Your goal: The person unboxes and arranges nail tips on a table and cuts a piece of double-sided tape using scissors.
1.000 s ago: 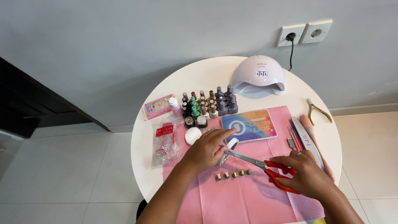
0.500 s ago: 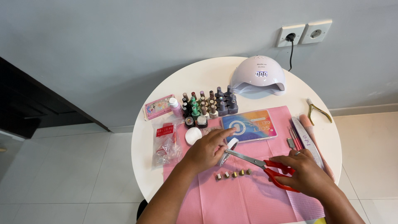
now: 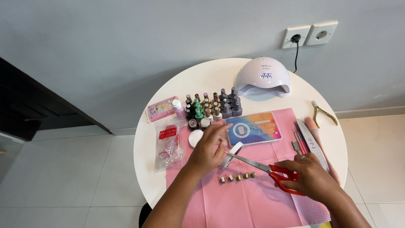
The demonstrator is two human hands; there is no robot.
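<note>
The right hand [image 3: 311,177] had its fingers closed through the red handles of a pair of scissors [image 3: 270,171], whose steel blades pointed left toward the other hand. The left hand [image 3: 207,150] pinched a small white roll of tape [image 3: 231,155] between thumb and fingers, with the forefinger stretched out toward the far side; the blade tips met the roll at its near edge, though I could not tell how far the blades were parted.

Both hands worked over a pink paper mat [image 3: 253,198] spread on the near half of a round white table [image 3: 168,105]. Just near the blades lay a short row of small nail pieces [image 3: 237,177]. Beyond the left hand sat a colourful flat box of nail tips [image 3: 254,128], a cluster of polish bottles [image 3: 213,105] and a white cotton pad [image 3: 195,138]. A clear plastic bag [image 3: 169,145] and a pink case [image 3: 160,108] lay to the left. At the far side stood a white domed nail lamp [image 3: 262,76], its cord running to a wall socket [image 3: 295,36]. Nail files [image 3: 312,141] and cuticle nippers [image 3: 322,112] lay on the right.

The room had a pale grey wall and a white tiled floor [image 3: 63,177], with dark furniture [image 3: 25,105] on the left.
</note>
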